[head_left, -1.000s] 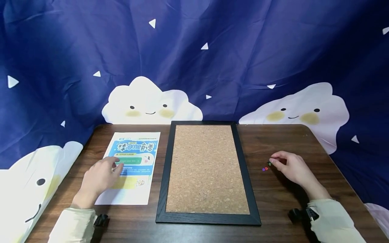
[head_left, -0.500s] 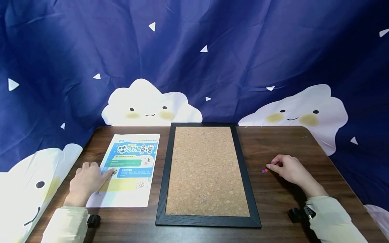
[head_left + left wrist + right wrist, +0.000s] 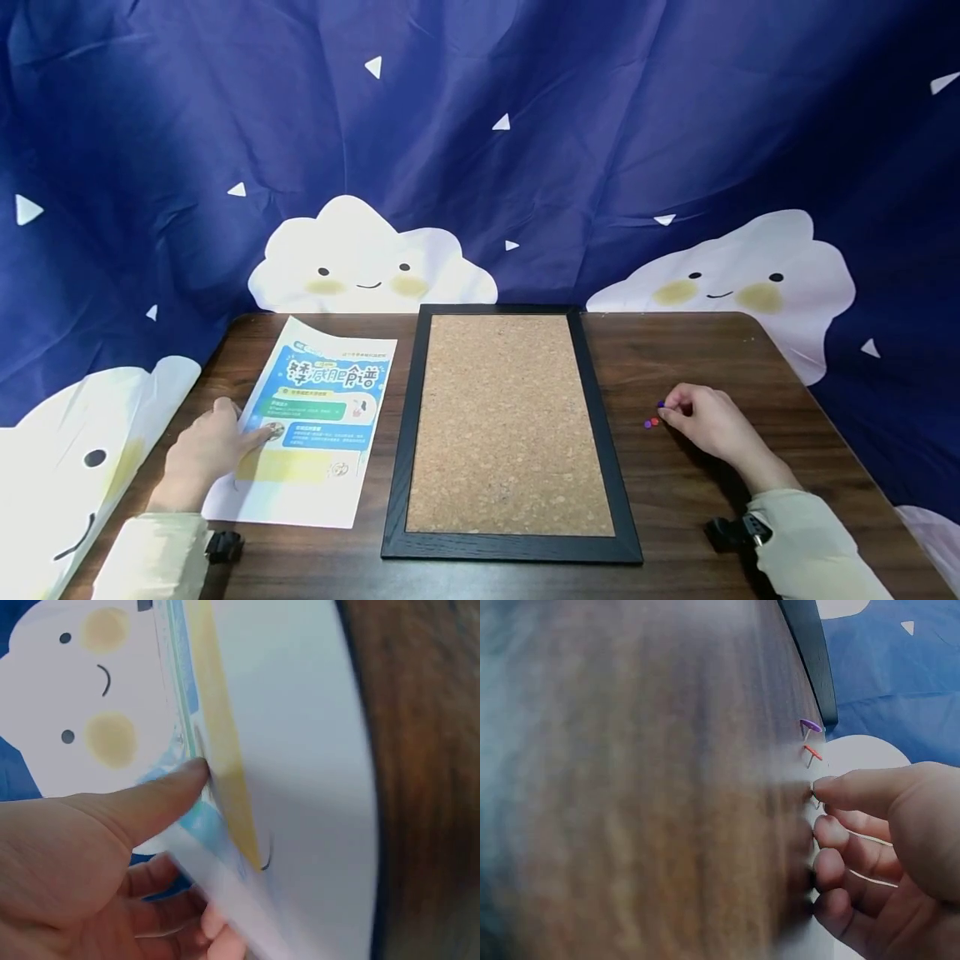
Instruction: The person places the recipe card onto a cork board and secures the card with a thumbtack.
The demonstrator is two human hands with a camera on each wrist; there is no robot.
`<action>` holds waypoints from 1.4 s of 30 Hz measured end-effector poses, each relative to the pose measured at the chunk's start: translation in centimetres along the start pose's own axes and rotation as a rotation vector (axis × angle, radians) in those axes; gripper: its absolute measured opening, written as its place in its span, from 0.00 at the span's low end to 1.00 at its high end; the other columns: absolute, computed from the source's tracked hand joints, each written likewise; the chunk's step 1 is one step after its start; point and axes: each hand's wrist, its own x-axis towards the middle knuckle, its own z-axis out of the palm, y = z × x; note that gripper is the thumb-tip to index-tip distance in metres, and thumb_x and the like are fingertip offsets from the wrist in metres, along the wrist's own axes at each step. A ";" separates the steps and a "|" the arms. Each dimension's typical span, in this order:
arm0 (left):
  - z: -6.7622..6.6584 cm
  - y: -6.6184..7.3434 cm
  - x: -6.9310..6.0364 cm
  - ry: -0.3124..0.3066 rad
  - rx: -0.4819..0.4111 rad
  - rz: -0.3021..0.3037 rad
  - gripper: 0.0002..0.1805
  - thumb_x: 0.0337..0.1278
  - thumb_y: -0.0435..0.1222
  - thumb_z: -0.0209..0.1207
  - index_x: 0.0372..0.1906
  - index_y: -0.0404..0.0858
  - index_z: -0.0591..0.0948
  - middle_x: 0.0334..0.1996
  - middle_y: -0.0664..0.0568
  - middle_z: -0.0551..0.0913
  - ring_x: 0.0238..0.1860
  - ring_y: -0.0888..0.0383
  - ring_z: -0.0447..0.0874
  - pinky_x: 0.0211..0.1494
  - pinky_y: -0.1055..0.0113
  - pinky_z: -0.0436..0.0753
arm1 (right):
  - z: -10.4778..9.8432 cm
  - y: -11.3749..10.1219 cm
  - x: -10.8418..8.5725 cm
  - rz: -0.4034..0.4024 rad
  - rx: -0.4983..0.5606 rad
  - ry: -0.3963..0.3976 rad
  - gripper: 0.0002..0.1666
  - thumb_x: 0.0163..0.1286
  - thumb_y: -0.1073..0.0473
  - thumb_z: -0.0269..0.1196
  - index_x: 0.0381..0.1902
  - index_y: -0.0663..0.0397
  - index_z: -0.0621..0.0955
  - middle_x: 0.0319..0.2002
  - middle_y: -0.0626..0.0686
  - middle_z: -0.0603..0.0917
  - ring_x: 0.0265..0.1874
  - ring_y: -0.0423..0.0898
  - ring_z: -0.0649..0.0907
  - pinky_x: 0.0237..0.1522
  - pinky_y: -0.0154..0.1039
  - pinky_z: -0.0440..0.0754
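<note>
The left hand [image 3: 201,457] grips the left edge of a printed sheet [image 3: 300,500], thumb on top and fingers beneath; the left wrist view shows the same hand [image 3: 112,847] with the paper [image 3: 307,750] bending over its fingers. At the right, the right hand [image 3: 716,425] pinches a small dark pin between thumb and forefinger, the pin mostly hidden by the fingertips. Beside those fingertips lie a purple pin [image 3: 648,424] and a red pin [image 3: 655,422]. In the right wrist view the purple pin [image 3: 811,726] and red pin [image 3: 813,753] rest just beyond the thumb of the right hand [image 3: 900,847].
Between the hands lies a cork board [image 3: 510,425] in a black frame [image 3: 512,547], on a dark wooden table [image 3: 675,350]. A blue curtain [image 3: 562,150] with white clouds hangs behind the table and down its sides.
My left hand has moved left and down to the sheet's edge and taken hold of it; the sheet has shifted slightly toward me, its upper left corner raised. The right hand has barely moved.
</note>
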 end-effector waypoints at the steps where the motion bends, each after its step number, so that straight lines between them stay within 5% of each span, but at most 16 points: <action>1: -0.1 -0.1 0.0 0.002 -0.003 0.006 0.41 0.72 0.54 0.66 0.60 0.18 0.68 0.48 0.21 0.80 0.43 0.29 0.84 0.42 0.37 0.84 | 0.0 0.0 -0.1 -0.011 -0.001 0.008 0.06 0.72 0.60 0.71 0.36 0.55 0.85 0.33 0.51 0.84 0.34 0.48 0.77 0.38 0.42 0.76; 7: -0.5 -0.7 -0.7 0.034 -0.054 0.073 0.18 0.78 0.39 0.58 0.51 0.24 0.80 0.35 0.35 0.84 0.32 0.43 0.81 0.30 0.53 0.78 | -0.2 0.3 -0.5 -0.016 0.027 0.051 0.05 0.70 0.62 0.72 0.35 0.54 0.85 0.32 0.49 0.85 0.32 0.45 0.77 0.35 0.39 0.74; 15: -1.3 -1.7 -1.0 0.048 -0.143 0.107 0.21 0.80 0.39 0.57 0.56 0.21 0.83 0.47 0.30 0.86 0.39 0.47 0.81 0.37 0.61 0.79 | -0.4 0.5 -0.8 0.047 0.176 0.074 0.04 0.72 0.65 0.72 0.40 0.61 0.86 0.30 0.51 0.90 0.27 0.43 0.88 0.28 0.31 0.83; 23: -1.2 -2.5 -1.9 0.106 -0.262 0.190 0.21 0.83 0.39 0.55 0.54 0.22 0.85 0.33 0.48 0.89 0.32 0.59 0.79 0.31 0.72 0.75 | -0.4 0.5 -1.2 0.014 0.197 0.117 0.05 0.76 0.64 0.70 0.43 0.62 0.88 0.32 0.54 0.93 0.27 0.40 0.89 0.29 0.29 0.85; 35: -1.2 -3.5 -2.2 -0.046 -0.539 0.154 0.29 0.88 0.41 0.47 0.71 0.17 0.71 0.47 0.40 0.92 0.38 0.66 0.87 0.38 0.68 0.89 | -0.3 0.1 -1.6 0.007 0.176 0.121 0.03 0.76 0.65 0.68 0.44 0.59 0.88 0.35 0.54 0.93 0.30 0.40 0.89 0.31 0.29 0.85; 42: -1.0 -3.7 -2.3 -0.067 -0.727 0.153 0.29 0.88 0.40 0.49 0.72 0.17 0.68 0.41 0.62 0.92 0.38 0.68 0.89 0.39 0.66 0.92 | -0.1 0.2 -1.9 -0.029 0.184 0.152 0.03 0.76 0.65 0.70 0.43 0.60 0.89 0.35 0.56 0.93 0.27 0.34 0.87 0.30 0.28 0.83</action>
